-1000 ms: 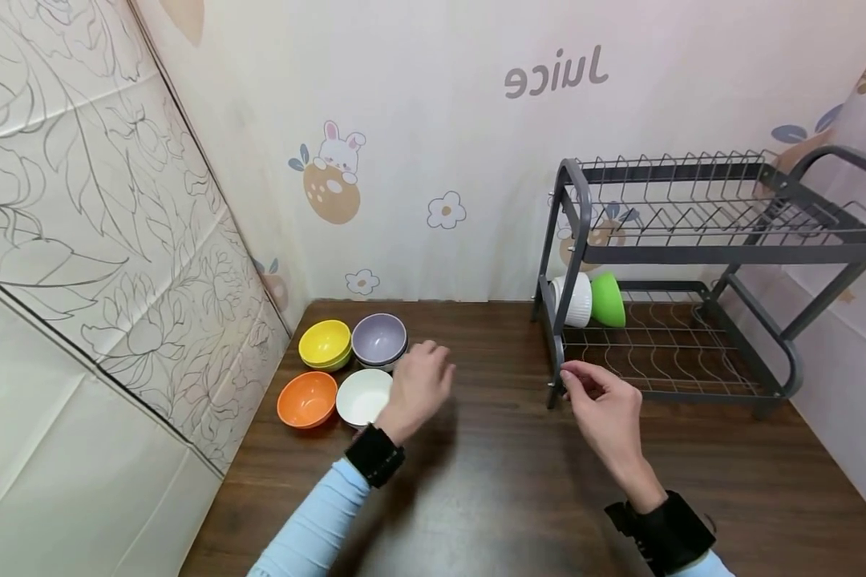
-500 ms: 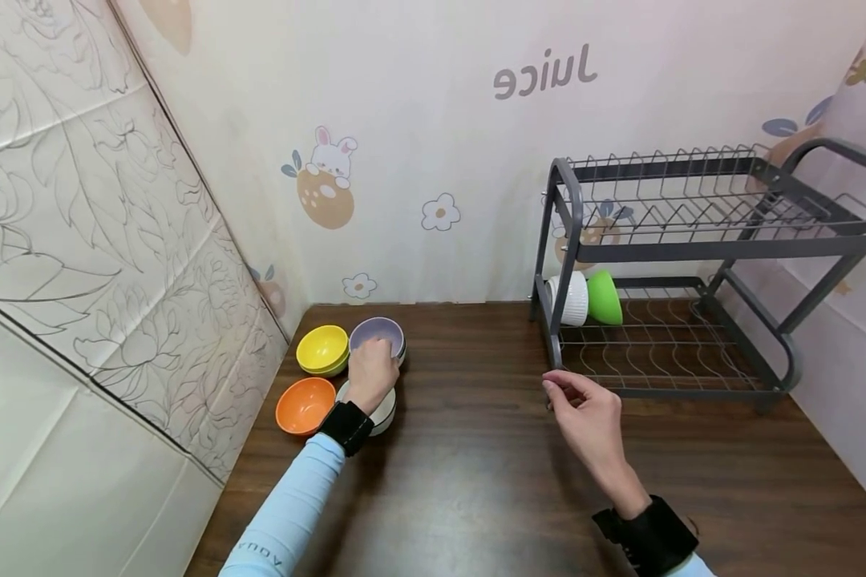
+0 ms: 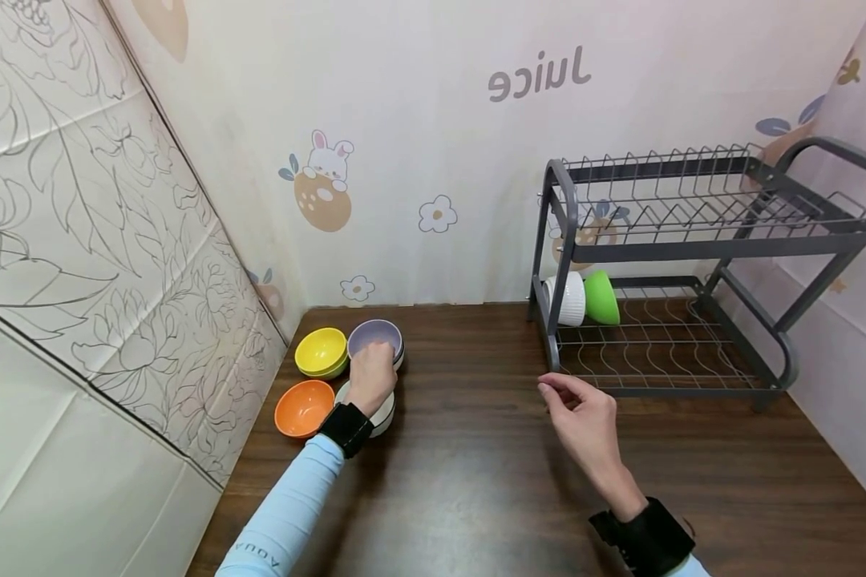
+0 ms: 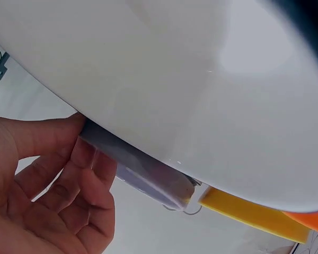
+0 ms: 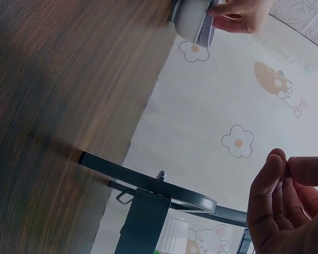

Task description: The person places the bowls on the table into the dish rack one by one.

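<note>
At the back left, two-bowl rows sit on the table. My left hand (image 3: pixel 372 378) reaches over the white bowl (image 3: pixel 385 415) and pinches the near rim of the purple bowl (image 3: pixel 365 331), which is stacked on another bowl. From the left wrist, thumb and curled fingers meet at the rim of this purple bowl (image 4: pixel 148 182), while the white bowl (image 4: pixel 148 79) fills the foreground. A yellow bowl (image 3: pixel 321 348) and an orange bowl (image 3: pixel 305 409) stand to the left. My right hand (image 3: pixel 590 429) hovers before the rack's left front leg, fingers loosely curled, thumb near the index fingertip, holding nothing.
A dark two-tier dish rack (image 3: pixel 700 253) stands on the right of the wooden table (image 3: pixel 455 481). On its lower tier, a white ribbed bowl (image 3: pixel 570 300) and a green bowl (image 3: pixel 602 298) lean sideways at the left end. A patterned wall closes the back.
My left hand has moved left from beside the bowls to the purple bowl's rim and gripped it. My right hand has shifted slightly away from the rack's leg.
</note>
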`<state>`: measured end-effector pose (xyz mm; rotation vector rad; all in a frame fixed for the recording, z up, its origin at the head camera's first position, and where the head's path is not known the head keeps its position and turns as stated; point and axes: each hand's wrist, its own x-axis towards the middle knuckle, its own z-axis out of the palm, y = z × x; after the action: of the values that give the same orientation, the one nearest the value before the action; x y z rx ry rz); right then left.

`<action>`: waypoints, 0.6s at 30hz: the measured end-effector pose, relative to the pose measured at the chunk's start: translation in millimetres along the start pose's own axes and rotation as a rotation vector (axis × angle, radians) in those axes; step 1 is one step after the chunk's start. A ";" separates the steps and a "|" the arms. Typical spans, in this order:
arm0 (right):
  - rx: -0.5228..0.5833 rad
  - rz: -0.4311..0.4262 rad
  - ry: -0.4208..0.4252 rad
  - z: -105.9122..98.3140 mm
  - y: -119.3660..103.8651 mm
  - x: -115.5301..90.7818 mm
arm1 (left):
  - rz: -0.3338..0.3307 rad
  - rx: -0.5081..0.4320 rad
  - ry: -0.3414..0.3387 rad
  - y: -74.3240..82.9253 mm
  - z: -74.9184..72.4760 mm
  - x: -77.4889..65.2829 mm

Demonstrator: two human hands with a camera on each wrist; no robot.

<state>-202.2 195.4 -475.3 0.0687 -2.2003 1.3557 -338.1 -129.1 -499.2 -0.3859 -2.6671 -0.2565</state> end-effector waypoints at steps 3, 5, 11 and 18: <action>0.011 -0.007 -0.004 -1.5 0.4 -0.9 | 0.026 0.005 0.025 0.3 -1.8 -0.7; 0.014 -0.016 -0.006 -1.7 -0.1 -0.5 | 0.034 0.020 0.041 -0.2 -4.0 -0.8; 0.000 -0.027 -0.010 -1.4 -2.7 -0.2 | 0.028 0.065 0.065 -2.0 -9.0 0.8; -0.012 -0.018 -0.017 0.8 -3.5 -1.8 | 0.027 0.064 0.082 -2.8 -12.3 -1.3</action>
<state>-199.9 192.6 -473.6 0.0958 -2.2159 1.3367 -333.1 -135.0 -489.2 -0.3831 -2.5808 -0.1749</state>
